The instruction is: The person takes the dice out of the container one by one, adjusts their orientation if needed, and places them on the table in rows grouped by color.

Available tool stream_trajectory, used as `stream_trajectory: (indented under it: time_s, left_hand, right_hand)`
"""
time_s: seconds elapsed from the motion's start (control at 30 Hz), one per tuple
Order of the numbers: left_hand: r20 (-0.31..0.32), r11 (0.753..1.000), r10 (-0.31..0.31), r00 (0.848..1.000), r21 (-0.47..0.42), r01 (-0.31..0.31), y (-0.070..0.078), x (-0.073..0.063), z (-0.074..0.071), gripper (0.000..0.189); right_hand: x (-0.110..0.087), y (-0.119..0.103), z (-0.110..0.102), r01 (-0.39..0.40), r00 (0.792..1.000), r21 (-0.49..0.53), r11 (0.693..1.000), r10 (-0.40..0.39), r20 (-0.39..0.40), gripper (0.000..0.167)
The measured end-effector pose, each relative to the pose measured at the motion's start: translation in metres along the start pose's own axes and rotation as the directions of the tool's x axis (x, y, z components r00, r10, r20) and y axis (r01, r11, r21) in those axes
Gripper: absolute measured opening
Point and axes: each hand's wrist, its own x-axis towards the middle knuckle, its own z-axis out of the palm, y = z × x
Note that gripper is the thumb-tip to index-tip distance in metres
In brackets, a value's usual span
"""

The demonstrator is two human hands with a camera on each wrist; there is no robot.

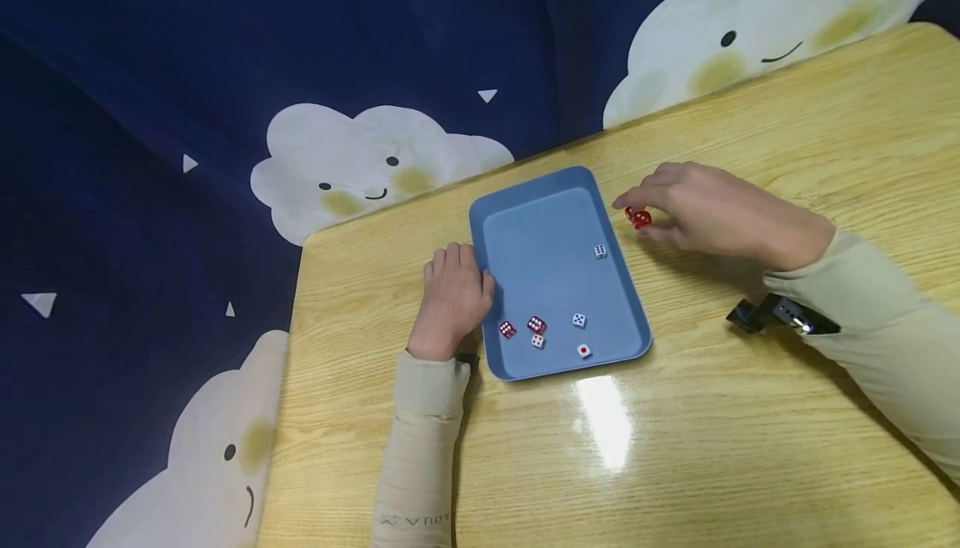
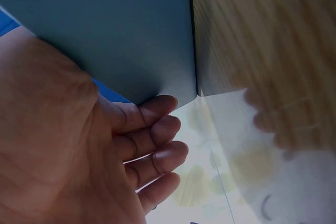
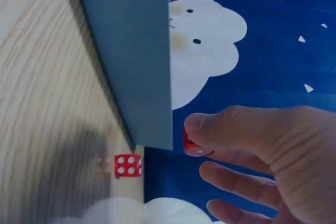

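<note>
A blue tray (image 1: 551, 260) lies on the table. My left hand (image 1: 452, 294) is at its left edge, the thumb over the rim; in the left wrist view the fingers (image 2: 167, 129) are bent beside the outer wall. Off the tray's right side, my right hand (image 1: 697, 210) pinches a red die (image 3: 195, 148) between thumb and index finger, its other fingers loosely bent. A second red die (image 3: 128, 165) rests on the table by the tray's outer wall, four white pips facing the right wrist camera.
In the tray's near part lie two dark red dice (image 1: 507, 329) and several white dice (image 1: 579, 320). One more white die (image 1: 600, 252) is by the right wall. The wooden table (image 1: 750, 414) meets a dark blue cloud-print curtain (image 1: 420, 31) at the back and left.
</note>
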Motion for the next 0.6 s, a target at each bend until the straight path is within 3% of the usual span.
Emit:
stream_trajectory:
  time_s: [0.27,0.6]
  left_hand:
    - [-0.044,1.0,0.016,0.999,-0.008,-0.016,0.0,-0.002,0.001,0.032]
    - [-0.031,1.0,0.006,1.0,-0.008,-0.007,0.001,-0.003,-0.001,0.033]
  right_hand:
    - [-0.002,0.01,0.002,-0.014,1.0,-0.025,1.0,0.014,0.004,0.041]
    - [-0.004,0.018,0.003,-0.034,0.999,-0.03,0.999,0.035,0.016,0.039]
